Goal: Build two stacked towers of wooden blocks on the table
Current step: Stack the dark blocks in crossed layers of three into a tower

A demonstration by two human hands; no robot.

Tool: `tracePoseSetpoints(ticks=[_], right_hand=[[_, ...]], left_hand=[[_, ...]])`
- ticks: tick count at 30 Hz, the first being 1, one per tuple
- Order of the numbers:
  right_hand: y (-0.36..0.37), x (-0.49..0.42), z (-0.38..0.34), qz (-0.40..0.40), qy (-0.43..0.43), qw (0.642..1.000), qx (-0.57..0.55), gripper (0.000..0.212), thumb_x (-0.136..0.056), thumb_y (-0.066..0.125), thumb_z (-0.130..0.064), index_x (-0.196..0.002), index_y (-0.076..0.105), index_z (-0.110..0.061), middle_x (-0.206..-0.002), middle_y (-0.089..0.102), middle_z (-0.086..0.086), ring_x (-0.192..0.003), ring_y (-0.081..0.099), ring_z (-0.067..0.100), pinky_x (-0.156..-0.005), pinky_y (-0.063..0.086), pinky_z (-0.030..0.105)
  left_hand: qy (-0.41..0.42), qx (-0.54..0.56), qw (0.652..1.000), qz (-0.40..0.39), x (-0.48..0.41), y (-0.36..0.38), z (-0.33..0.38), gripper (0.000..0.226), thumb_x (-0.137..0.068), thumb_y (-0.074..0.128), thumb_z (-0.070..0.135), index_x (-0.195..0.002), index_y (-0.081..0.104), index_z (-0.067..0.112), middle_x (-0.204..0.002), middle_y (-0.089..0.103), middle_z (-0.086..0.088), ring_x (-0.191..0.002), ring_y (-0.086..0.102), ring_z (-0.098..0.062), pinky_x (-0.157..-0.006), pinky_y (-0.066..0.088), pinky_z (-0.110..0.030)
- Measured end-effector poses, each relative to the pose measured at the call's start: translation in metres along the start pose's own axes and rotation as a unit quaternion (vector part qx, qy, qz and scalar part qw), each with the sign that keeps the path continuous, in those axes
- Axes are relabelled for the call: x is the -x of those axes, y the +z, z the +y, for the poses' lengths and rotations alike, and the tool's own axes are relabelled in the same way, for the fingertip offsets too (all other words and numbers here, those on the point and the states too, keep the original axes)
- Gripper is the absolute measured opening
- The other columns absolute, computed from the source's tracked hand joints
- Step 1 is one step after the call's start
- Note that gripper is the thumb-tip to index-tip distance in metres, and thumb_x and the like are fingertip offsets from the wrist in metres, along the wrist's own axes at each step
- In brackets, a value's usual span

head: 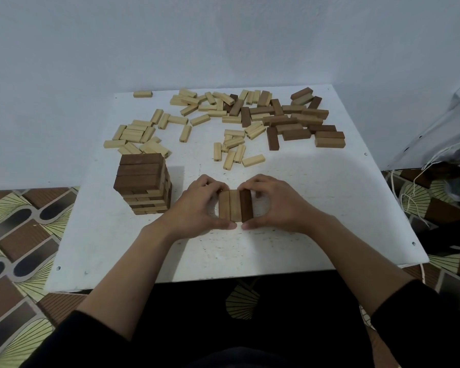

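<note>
Fingers (215, 185) of the left hand (199, 205) and right hand (279, 205) curl over the far end of a row of three blocks (235, 205), thumbs at its near end, clamping it flat on the white worktop (316, 195). A stacked tower (142, 184) stands to its left. Loose blocks (237, 115) litter the far side.

A white table (329, 208) stands against a plain pale wall (223, 35) on a fan-patterned brown-and-cream floor (16, 235).
</note>
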State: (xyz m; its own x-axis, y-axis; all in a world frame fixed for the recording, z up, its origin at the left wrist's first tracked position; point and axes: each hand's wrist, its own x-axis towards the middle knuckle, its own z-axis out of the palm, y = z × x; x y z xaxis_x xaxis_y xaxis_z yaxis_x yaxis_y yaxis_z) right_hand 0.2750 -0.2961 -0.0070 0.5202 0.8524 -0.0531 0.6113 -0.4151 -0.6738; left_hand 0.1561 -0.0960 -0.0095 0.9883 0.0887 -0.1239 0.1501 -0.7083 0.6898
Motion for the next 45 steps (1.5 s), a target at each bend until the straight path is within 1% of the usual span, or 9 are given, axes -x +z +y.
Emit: tracePoseSetpoints(ticks=[4,10,16,20,24,27,29,37,45], right_hand=[[0.0013,-0.0003,0.0009,0.003,0.004,1.000,0.005,0.073,-0.063,0.091,-0.049,-0.127,0.061,-0.031,-0.120,0.058,-0.017,-0.103,0.048,-0.002,-0.081,0.036,0.013],[-0.0001,0.0048,0.0059,-0.009,0.026,1.000,0.001,0.096,-0.062,0.091,-0.055,-0.145,0.049,-0.032,-0.137,0.045,-0.019,-0.108,0.047,-0.003,-0.086,0.031,0.011],[0.0004,0.0053,0.0065,-0.005,0.019,1.000,0.002,0.087,-0.068,0.088,-0.051,-0.143,0.053,-0.027,-0.133,0.049,-0.018,-0.113,0.044,0.001,-0.091,0.032,0.017],[0.0005,0.0024,0.0058,-0.005,0.010,1.000,0.002,0.079,-0.070,0.088,-0.047,-0.140,0.057,-0.025,-0.128,0.051,-0.016,-0.109,0.041,-0.001,-0.089,0.029,0.011],[0.0024,0.0017,0.0037,-0.010,0.002,1.000,0.006,0.074,-0.072,0.087,-0.046,-0.136,0.057,-0.026,-0.126,0.051,-0.015,-0.106,0.041,0.000,-0.088,0.031,0.010],[0.0025,0.0021,0.0039,-0.016,-0.002,1.000,0.008,0.072,-0.072,0.087,-0.045,-0.135,0.056,-0.026,-0.127,0.051,-0.014,-0.107,0.041,0.003,-0.090,0.032,0.012],[0.0012,0.0021,0.0045,-0.018,0.002,1.000,0.005,0.073,-0.072,0.087,-0.045,-0.136,0.056,-0.026,-0.127,0.050,-0.013,-0.109,0.042,0.005,-0.089,0.034,0.013],[-0.0014,0.0005,0.0042,-0.023,0.005,1.000,0.000,0.082,-0.069,0.089,-0.047,-0.140,0.055,-0.024,-0.128,0.049,-0.014,-0.110,0.044,0.005,-0.088,0.033,0.011],[0.0000,0.0010,0.0053,-0.019,0.005,1.000,0.004,0.086,-0.067,0.089,-0.051,-0.142,0.053,-0.027,-0.127,0.047,-0.017,-0.109,0.045,0.004,-0.090,0.036,0.016]], left_hand=[[0.002,0.000,1.000,-0.004,-0.0006,-0.0009,0.0001,0.066,-0.066,0.090,0.050,-0.121,0.057,0.033,-0.116,0.046,0.012,-0.109,0.049,-0.011,-0.095,0.048,-0.041],[-0.005,-0.013,1.000,0.011,0.0036,-0.0011,-0.0002,0.083,-0.067,0.090,0.052,-0.137,0.051,0.029,-0.123,0.045,0.013,-0.111,0.047,-0.006,-0.093,0.046,-0.028],[-0.010,0.016,1.000,0.015,0.0061,0.0010,-0.0020,0.084,-0.067,0.092,0.044,-0.139,0.052,0.029,-0.123,0.045,0.013,-0.110,0.045,0.006,-0.086,0.036,-0.007],[-0.009,0.048,0.999,0.016,0.0061,0.0022,-0.0014,0.076,-0.066,0.092,0.042,-0.134,0.059,0.028,-0.120,0.047,0.007,-0.115,0.048,-0.004,-0.099,0.043,-0.022],[-0.006,0.065,0.998,0.020,0.0070,0.0044,-0.0043,0.075,-0.062,0.092,0.049,-0.129,0.062,0.031,-0.117,0.047,0.007,-0.116,0.050,-0.010,-0.102,0.046,-0.036],[-0.005,0.080,0.996,0.027,0.0060,0.0058,-0.0037,0.079,-0.056,0.086,0.059,-0.126,0.063,0.033,-0.117,0.048,0.007,-0.116,0.051,-0.012,-0.103,0.047,-0.038],[-0.006,0.079,0.996,0.028,0.0049,0.0061,-0.0034,0.074,-0.061,0.094,0.047,-0.126,0.063,0.032,-0.118,0.048,0.006,-0.114,0.051,-0.013,-0.100,0.047,-0.037],[-0.010,0.049,0.998,0.038,0.0042,0.0039,-0.0037,0.081,-0.062,0.094,0.041,-0.133,0.056,0.031,-0.119,0.049,0.014,-0.108,0.047,0.006,-0.080,0.038,-0.010],[-0.012,0.053,0.997,0.054,0.0085,0.0053,-0.0057,0.090,-0.057,0.095,0.045,-0.137,0.057,0.029,-0.114,0.047,0.020,-0.107,0.046,0.012,-0.080,0.035,0.001]])
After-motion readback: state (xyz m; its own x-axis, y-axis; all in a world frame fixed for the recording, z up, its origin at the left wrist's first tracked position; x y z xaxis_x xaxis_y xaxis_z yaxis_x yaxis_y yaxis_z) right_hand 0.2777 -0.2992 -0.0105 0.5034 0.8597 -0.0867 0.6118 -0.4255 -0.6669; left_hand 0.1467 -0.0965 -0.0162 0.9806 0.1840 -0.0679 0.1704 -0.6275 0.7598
